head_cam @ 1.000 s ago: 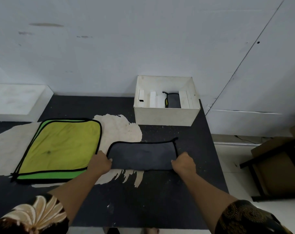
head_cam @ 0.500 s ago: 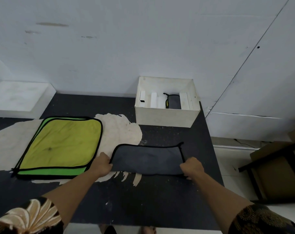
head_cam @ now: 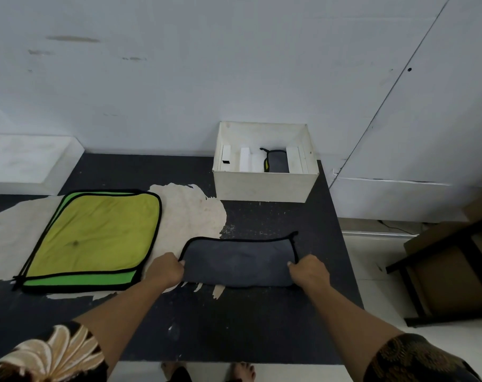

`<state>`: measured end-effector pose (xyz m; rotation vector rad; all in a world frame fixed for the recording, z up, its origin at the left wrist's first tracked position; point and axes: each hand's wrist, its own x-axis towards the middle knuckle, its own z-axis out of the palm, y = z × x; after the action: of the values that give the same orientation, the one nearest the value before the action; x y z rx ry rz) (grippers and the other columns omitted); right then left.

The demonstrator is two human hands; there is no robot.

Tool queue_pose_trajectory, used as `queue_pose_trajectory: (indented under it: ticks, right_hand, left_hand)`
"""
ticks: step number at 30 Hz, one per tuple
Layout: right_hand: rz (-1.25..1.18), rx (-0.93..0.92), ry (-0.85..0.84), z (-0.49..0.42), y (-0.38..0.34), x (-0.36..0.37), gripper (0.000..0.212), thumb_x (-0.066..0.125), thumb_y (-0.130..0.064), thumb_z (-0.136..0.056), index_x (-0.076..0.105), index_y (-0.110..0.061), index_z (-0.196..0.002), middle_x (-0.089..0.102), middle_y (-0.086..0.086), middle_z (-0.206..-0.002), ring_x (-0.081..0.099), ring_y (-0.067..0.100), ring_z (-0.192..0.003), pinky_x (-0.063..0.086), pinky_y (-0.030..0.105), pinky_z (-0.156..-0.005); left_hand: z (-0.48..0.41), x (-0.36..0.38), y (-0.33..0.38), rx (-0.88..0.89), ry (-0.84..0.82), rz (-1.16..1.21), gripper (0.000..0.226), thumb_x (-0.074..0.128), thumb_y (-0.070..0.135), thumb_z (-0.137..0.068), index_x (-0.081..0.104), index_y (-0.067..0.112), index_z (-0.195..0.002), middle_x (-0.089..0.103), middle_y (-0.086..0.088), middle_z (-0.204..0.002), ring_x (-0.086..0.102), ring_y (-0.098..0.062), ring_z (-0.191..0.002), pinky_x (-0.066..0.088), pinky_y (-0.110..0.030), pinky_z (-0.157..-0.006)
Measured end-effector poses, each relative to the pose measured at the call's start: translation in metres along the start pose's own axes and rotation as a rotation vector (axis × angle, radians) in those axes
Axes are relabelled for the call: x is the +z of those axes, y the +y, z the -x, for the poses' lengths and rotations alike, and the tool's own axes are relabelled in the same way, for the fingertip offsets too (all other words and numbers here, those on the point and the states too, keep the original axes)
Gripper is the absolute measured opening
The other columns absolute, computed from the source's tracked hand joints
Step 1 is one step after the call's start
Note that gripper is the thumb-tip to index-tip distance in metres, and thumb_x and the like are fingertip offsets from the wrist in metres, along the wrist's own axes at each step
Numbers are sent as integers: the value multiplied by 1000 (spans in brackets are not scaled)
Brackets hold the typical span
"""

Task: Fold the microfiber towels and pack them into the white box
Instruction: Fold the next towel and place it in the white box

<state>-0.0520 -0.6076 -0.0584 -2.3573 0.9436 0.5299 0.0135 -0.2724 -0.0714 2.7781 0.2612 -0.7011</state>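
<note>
Towel: gray towel (head_cam: pixel 238 264) lies as a folded strip on the dark surface (head_cam: pixel 234 326), well short of the white box (head_cam: pixel 264 186).
Change: its near edge, lifted a moment ago, now lies flat.
Hands: left hand (head_cam: pixel 165 271) and right hand (head_cam: pixel 308 272) each pinch one short end.
Meaning: I judge an end-to-end fold comes next.
Waiting: green towels (head_cam: pixel 96 238), unfolded, to the left.

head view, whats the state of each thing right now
grey towel, folded into a strip, flat on the table, held at both ends
left hand, grips its left end
right hand, grips its right end
green towels, unfolded, stacked flat
white box, open, no lid on
packed towel, folded, inside the box
</note>
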Motion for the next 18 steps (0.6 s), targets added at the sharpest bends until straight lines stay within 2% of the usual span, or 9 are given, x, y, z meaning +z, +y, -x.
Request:
queue_pose_trajectory:
  ticks: [1, 4, 7, 10, 13, 16, 18]
  right_hand:
    - [-3, -5, 0, -1, -1, -1, 37, 64, -38, -91, 62, -4, -103, 68, 11, -106, 65, 28, -95, 48, 30, -75]
    - [0, -22, -28, -6, 0, -6, 23, 66, -29, -88, 59, -11, -75, 65, 5, -88, 56, 18, -68, 43, 26, -61]
    - [-12, -28, -59, -8, -1, -11, 22, 67, -24, -83, 59, -10, -69, 60, 3, -74, 52, 13, -60, 38, 25, -50]
    - [-88, -12, -107, -13, -1, -14, 22, 72, -18, -81, 58, -9, -66, 57, 4, -69, 54, 16, -61, 39, 24, -48]
    - [-336, 45, -142, -17, 0, -8, 27, 75, -13, -82, 56, -6, -65, 60, 11, -74, 61, 24, -71, 50, 28, -49]
    - [-523, 130, -154, -19, -1, -5, 20, 75, -18, -86, 65, -1, -86, 65, 15, -96, 61, 29, -86, 57, 33, -53]
    - [-553, 142, -157, -20, -1, -4, 18, 75, -18, -86, 65, -2, -87, 65, 15, -98, 61, 29, -86, 60, 38, -60]
  left_hand:
    - [0, 0, 0, -4, 7, 1, 38, 47, 35, -98, 60, 1, -109, 64, -18, -115, 60, -32, -106, 43, -31, -77]
    - [0, 0, 1, -8, -14, 36, 35, 49, 32, -98, 61, -1, -105, 65, -19, -111, 61, -32, -103, 40, -29, -73]
    - [2, 0, -1, 19, -4, 65, 31, 53, 29, -96, 56, 1, -109, 63, -17, -113, 59, -32, -105, 39, -30, -75]
    - [6, 2, -1, 42, 1, 92, 27, 58, 24, -91, 51, 4, -107, 62, -15, -110, 57, -26, -95, 40, -30, -72]
    - [11, 5, 3, 32, 11, 121, 29, 63, 22, -86, 44, 9, -104, 61, -14, -108, 53, -23, -87, 38, -30, -70]
    - [18, 5, 9, 9, 59, 126, 46, 66, 23, -80, 42, 9, -117, 56, -15, -115, 56, -30, -101, 47, -35, -81]
    - [24, 5, 15, 30, 164, 17, 54, 66, 26, -80, 42, 12, -127, 49, -16, -124, 51, -33, -111, 46, -39, -86]
